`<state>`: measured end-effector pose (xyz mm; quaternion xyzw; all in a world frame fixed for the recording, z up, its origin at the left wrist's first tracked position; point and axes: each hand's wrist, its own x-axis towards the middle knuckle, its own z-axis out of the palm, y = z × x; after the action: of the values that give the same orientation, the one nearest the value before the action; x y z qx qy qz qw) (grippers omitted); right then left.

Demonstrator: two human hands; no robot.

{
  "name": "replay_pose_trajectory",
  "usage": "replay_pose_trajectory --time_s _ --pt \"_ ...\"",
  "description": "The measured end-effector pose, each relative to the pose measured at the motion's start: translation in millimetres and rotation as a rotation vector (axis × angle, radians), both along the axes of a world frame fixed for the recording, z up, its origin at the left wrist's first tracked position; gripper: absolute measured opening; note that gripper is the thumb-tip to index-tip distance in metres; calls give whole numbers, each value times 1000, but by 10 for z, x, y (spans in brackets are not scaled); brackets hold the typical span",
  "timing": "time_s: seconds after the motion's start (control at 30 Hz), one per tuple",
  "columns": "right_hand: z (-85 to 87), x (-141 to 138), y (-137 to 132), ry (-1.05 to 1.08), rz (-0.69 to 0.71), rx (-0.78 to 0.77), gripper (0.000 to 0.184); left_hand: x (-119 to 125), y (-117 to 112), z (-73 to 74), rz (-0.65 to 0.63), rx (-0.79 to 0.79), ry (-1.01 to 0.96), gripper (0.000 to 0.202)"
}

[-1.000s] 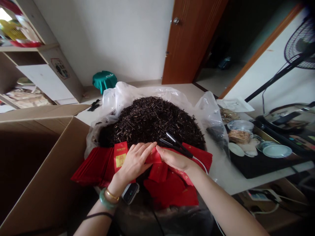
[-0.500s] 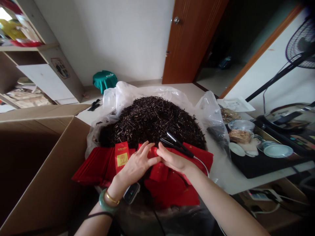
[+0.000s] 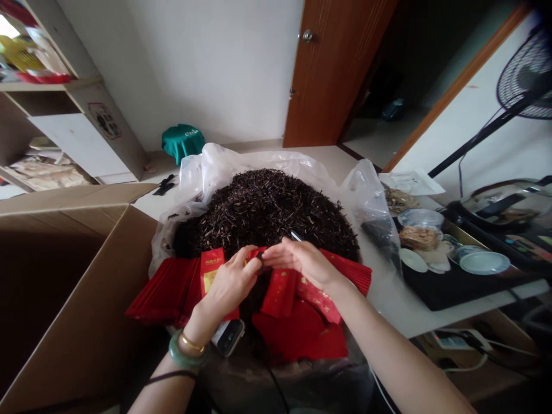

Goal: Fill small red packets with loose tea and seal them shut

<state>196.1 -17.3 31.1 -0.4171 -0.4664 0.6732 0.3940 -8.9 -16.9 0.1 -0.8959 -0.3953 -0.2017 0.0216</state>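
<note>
My left hand (image 3: pixel 232 283) is closed, its fingers bent round the edge of a red packet (image 3: pixel 256 252) that is mostly hidden by my hands. A small dark patch shows at the fingertips; I cannot tell what it is. My right hand (image 3: pixel 307 263) has its fingers stretched out flat, their tips beside those of the left. Under it is a black clamp-like tool (image 3: pixel 296 236) with a white cord, nearly all covered now. In front of both hands rises a large heap of dark dried leaves (image 3: pixel 276 201). Red printed packets (image 3: pixel 280 293) lie below the right hand.
A clear plastic bag (image 3: pixel 319 167) surrounds the heap. Stacked red packets (image 3: pixel 168 290) stand left, beside an open cardboard box (image 3: pixel 125 276). A small device with a display (image 3: pixel 229 338) lies near my left wrist. Dishes (image 3: pixel 483 261) and a fan (image 3: pixel 524 75) are at right.
My left hand has shifted left and its fingers have curled in. My right hand has moved slightly up and now covers most of the black tool; more printed packets show beneath it.
</note>
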Motion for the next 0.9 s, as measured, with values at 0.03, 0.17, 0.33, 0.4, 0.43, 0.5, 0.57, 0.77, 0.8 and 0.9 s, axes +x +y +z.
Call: replay_pose_trajectory --time_s 0.03,0.17,0.33,0.4,0.43,0.5,0.57,0.77,0.8,0.9 --pt "-12 41 26 -72 -81 40 51 -21 11 11 26 -4 -13 16" --pt "-159 11 21 -584 14 279 20 -71 49 45 71 -16 -55 13" --pt "-386 -354 -205 -1025 415 652 41 -71 58 64 65 -22 -70 13" --pt "-414 -467 -273 -1160 473 697 48 -66 54 62 72 -20 -62 13" --pt "-413 -506 -294 -1208 486 700 49 -62 52 60 75 -20 -58 13" --pt "-387 -557 -312 -1263 508 689 49 -53 49 54 85 -20 -47 12" --pt "-348 -590 -309 -1295 539 670 53 -43 47 50 104 -21 -37 13" --pt "-276 -659 -247 -1364 663 644 67 -30 55 54 141 -26 -52 17" --pt "-282 -666 -234 -1359 670 651 67 -31 58 52 144 -26 -64 15" --pt "-341 -677 -204 -1342 645 664 65 -36 68 37 158 -18 -97 14"
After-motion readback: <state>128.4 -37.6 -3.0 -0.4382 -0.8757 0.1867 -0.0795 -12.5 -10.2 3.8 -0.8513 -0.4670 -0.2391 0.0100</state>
